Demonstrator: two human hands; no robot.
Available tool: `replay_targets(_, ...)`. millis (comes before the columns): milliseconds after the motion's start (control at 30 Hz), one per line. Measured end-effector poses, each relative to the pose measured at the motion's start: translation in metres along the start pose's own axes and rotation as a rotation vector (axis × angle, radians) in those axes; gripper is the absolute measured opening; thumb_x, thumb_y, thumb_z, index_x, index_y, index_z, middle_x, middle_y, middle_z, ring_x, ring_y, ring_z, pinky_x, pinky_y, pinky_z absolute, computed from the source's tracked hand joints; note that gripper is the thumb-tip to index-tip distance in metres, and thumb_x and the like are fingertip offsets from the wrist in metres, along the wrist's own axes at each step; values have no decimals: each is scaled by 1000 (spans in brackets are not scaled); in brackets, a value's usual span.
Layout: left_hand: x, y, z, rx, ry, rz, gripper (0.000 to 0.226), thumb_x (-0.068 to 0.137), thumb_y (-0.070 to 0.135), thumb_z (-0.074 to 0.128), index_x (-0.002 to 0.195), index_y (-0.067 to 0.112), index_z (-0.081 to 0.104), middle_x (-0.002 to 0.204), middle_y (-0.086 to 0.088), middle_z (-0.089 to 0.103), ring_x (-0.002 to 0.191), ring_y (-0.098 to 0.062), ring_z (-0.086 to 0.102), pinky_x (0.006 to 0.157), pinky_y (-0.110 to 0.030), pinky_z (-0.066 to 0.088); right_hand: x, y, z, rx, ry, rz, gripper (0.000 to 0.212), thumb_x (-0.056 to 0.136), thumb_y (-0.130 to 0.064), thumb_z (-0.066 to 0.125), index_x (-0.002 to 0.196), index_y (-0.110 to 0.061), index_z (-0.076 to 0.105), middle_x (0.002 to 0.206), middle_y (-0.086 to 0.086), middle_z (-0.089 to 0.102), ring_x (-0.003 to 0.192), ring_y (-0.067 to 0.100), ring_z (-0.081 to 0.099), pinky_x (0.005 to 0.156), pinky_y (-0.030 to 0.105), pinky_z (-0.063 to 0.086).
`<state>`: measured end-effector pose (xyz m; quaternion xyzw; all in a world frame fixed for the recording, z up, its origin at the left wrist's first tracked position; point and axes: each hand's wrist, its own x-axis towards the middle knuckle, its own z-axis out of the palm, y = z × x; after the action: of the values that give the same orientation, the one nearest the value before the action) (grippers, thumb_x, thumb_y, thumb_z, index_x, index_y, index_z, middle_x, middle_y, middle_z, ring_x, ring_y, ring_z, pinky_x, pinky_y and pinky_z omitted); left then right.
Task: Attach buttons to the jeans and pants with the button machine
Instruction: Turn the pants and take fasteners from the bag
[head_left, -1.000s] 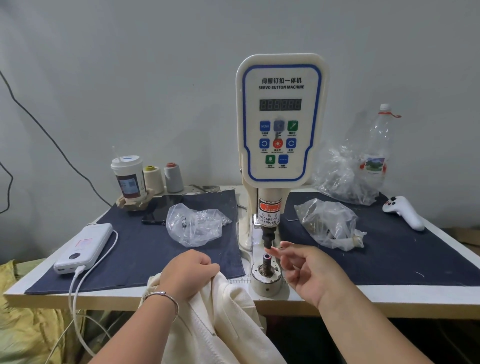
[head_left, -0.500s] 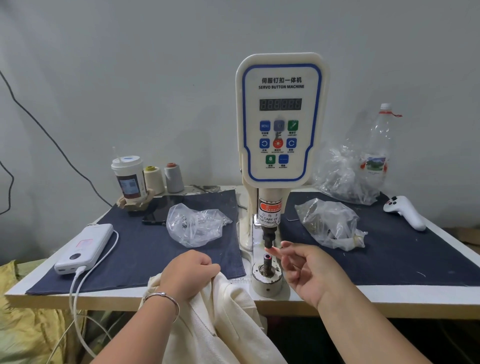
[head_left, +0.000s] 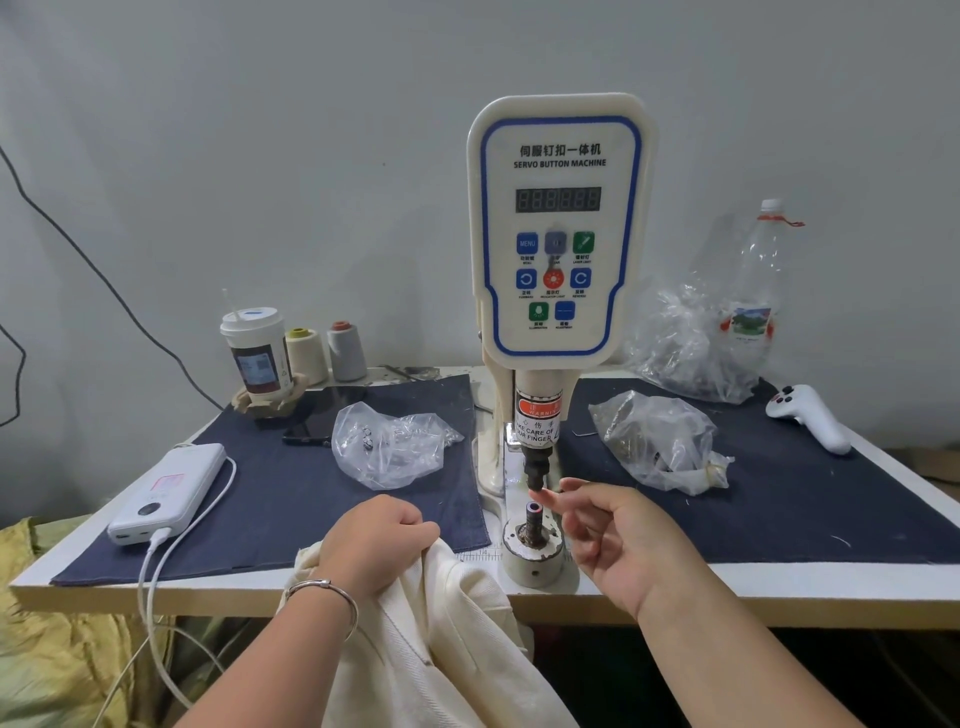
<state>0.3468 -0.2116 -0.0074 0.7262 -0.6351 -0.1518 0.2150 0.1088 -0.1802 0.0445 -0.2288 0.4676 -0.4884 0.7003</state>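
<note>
Left hand (head_left: 375, 540) gripped cream pants (head_left: 447, 649) at the table (head_left: 727, 584) edge. Right hand (head_left: 618, 540) loosely curled, fingertips (head_left: 543, 501) just right of the button machine (head_left: 558, 228) punch; whether it held anything was unclear.

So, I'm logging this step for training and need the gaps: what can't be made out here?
- Head view: whether the right hand holds a button; its fingertips by the punch show none clearly.
- Cream pants: cut off at the bottom edge, waistband hidden under the left hand.
- Machine display: no digits readable.
- Clear bag: contents blurred by crinkled plastic.
</note>
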Motion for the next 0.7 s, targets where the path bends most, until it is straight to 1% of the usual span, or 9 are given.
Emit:
replay_targets(200, -1, 1, -1, -8, -3, 0, 40, 78, 27, 56, 52, 18, 27, 52, 5, 24, 58, -15, 24, 53, -28, 21, -3, -3, 5, 55, -25, 6, 13, 82, 7, 60, 90, -3, 60, 89, 18, 75, 42, 8, 56, 32, 15, 33)
replay_targets(300, -1, 2, -1, -8, -7, 3, 41, 78, 27, 56, 50, 18, 28, 50, 6, 24, 57, -15, 24, 52, -28, 21, -5, -2, 4, 69, -29, 5, 16, 80, 7, 60, 92, -3, 60, 90, 18, 74, 40, 8, 53, 32, 15, 33)
replay_targets(433, -3, 3, -3, -11, -11, 8, 39, 78, 27, 56, 53, 17, 28, 51, 5, 24, 57, -14, 23, 52, -28, 21, -4, 1, 4, 27, -9, -39, 17, 78, 6, 60, 92, -3, 61, 89, 17, 75, 40, 7, 47, 33, 16, 32)
replay_targets(533, -3, 4, -4, -12, -33, 6, 37, 76, 27, 55, 53, 18, 27, 51, 5, 23, 58, -15, 23, 51, -28, 20, -4, 1, 4, 40, -1, -73, 15, 78, 5, 57, 91, -1, 59, 90, 20, 74, 41, 9, 45, 33, 16, 32)
replay_targets(633, -2, 4, -6, -5, -68, -2, 36, 74, 26, 53, 52, 18, 27, 51, 5, 22, 58, -16, 22, 51, -29, 19, -12, 5, 4, 112, -23, -75, 22, 77, -2, 56, 99, 0, 60, 95, 22, 73, 45, 13, 51, 35, 18, 35)
replay_targets(700, -1, 4, -8, -8, -101, -14, 34, 72, 27, 52, 50, 18, 27, 51, 5, 22, 58, -17, 22, 51, -29, 19, -21, 11, 3, 132, -14, -92, 26, 78, -5, 57, 103, -2, 62, 97, 18, 74, 48, 14, 57, 35, 18, 38)
